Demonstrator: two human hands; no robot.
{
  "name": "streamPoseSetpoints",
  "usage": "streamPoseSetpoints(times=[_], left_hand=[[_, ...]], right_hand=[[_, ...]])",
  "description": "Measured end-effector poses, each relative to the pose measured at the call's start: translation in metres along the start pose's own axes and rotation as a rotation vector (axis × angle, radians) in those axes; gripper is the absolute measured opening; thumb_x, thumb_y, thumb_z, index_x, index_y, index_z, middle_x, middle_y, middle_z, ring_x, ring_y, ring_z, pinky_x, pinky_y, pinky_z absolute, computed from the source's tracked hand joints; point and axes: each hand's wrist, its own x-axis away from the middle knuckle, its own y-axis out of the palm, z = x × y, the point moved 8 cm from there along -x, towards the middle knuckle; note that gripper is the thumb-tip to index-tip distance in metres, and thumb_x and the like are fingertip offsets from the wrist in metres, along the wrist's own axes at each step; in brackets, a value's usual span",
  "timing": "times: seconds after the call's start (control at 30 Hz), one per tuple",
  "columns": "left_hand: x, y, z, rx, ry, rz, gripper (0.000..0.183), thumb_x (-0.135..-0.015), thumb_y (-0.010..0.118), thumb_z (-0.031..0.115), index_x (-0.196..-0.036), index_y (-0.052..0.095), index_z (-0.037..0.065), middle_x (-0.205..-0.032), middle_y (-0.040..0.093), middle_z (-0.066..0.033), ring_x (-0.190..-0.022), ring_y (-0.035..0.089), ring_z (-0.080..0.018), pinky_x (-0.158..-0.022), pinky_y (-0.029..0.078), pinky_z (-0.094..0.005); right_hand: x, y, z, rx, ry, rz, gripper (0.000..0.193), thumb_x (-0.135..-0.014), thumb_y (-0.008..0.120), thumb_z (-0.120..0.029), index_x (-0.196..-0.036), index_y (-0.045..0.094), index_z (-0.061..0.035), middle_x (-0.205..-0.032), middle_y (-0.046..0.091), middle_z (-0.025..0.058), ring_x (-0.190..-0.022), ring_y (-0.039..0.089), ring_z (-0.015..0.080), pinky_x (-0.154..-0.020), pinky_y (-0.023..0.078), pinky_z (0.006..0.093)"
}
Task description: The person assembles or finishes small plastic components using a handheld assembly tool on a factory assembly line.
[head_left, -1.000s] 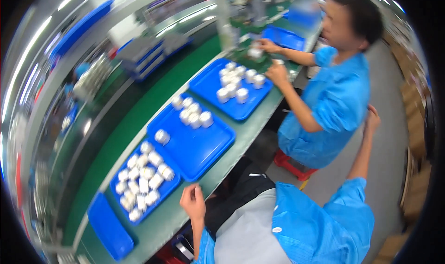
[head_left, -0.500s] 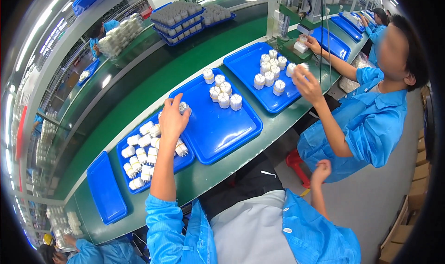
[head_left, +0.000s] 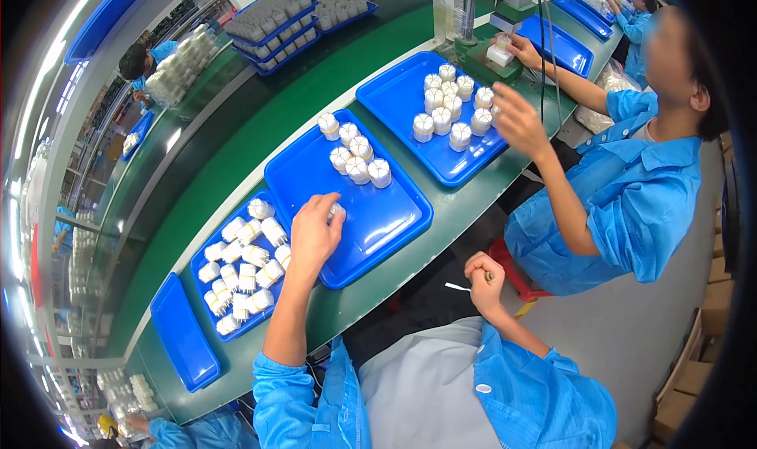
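Note:
My left hand (head_left: 314, 234) is closed around a white cylindrical part (head_left: 336, 210), mostly hidden by the fingers, above the left side of a blue tray (head_left: 378, 232). Several white cylinders (head_left: 356, 170) stand upright in this tray's far part, with segmented tops. To the left, a smaller blue tray (head_left: 206, 269) holds many similar white parts (head_left: 247, 277) lying in a loose heap; some show metal pins and yellowish bands. In front of my body my right hand (head_left: 485, 282) is closed, with a small dark-greenish bit showing at the fingers. A thin white strip (head_left: 457, 286) appears beside it.
A co-worker (head_left: 607, 189) at the right reaches over another blue tray (head_left: 473, 161) of upright white cylinders, beside a green press fixture (head_left: 489, 59). An empty blue tray (head_left: 185, 335) lies far left. Stacked filled trays (head_left: 272, 35) stand across the green belt (head_left: 236, 134).
My left hand has moved from the far edge between the two trays toward me, over the larger tray. My right hand has come up and left in front of my body, its fingers closed.

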Motion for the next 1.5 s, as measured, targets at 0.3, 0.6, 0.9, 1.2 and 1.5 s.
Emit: streamPoseSetpoints(times=[0.3,0.6,0.9,1.2,1.5], left_hand=[[0.052,0.011,0.032,1.366,-0.337,0.073,0.029,-0.092,0.061,0.011,-0.117,0.051,-0.001,-0.099,0.065,-0.0154,-0.075,0.066,-0.0201,-0.066,0.056,-0.0296],[0.087,-0.016,0.06,0.504,-0.108,0.042,0.052,-0.083,0.071,0.006,-0.129,0.049,-0.002,-0.119,0.06,-0.0127,-0.108,0.06,-0.02,-0.093,0.047,-0.0323],[0.112,-0.001,0.05,1.227,-0.408,0.022,0.036,-0.091,0.062,0.012,-0.121,0.049,-0.002,-0.101,0.062,-0.0089,-0.08,0.063,-0.0115,-0.07,0.053,-0.0249],[0.119,0.003,0.069,1.291,-0.418,-0.032,0.039,-0.09,0.059,0.024,-0.117,0.048,-0.001,-0.094,0.061,-0.0138,-0.072,0.062,-0.0165,-0.06,0.052,-0.0285],[0.121,0.01,0.083,1.792,-0.401,-0.15,0.046,-0.096,0.05,0.032,-0.126,0.042,-0.002,-0.097,0.06,-0.0224,-0.072,0.062,-0.0224,-0.058,0.051,-0.0296]], right_hand=[[-0.071,0.126,-0.085,-0.098,0.115,-0.425,0.034,-0.084,0.067,-0.013,-0.115,0.06,-0.0022,-0.08,0.061,0.0017,-0.058,0.044,0.0034,-0.054,0.036,0.0207],[-0.069,0.182,-0.091,0.046,0.018,-0.772,0.037,-0.076,0.073,-0.011,-0.109,0.061,-0.0019,-0.069,0.053,-0.003,-0.053,0.038,0.0033,-0.049,0.033,0.0218],[-0.075,0.152,-0.127,-0.858,0.097,-0.525,0.051,-0.098,0.036,-0.044,-0.063,0.042,-0.0072,-0.057,0.039,0.001,-0.052,0.03,0.011,-0.051,0.027,0.0288],[-0.071,0.149,-0.161,-1.161,0.018,-0.591,0.064,-0.099,0.022,-0.06,-0.06,0.034,-0.0109,-0.056,0.036,0.001,-0.051,0.026,0.0137,-0.052,0.026,0.0309],[-0.065,0.147,-0.161,-1.226,0.035,-0.587,0.064,-0.099,0.02,-0.06,-0.061,0.035,-0.0113,-0.058,0.038,0.001,-0.053,0.028,0.0139,-0.054,0.028,0.0308]])
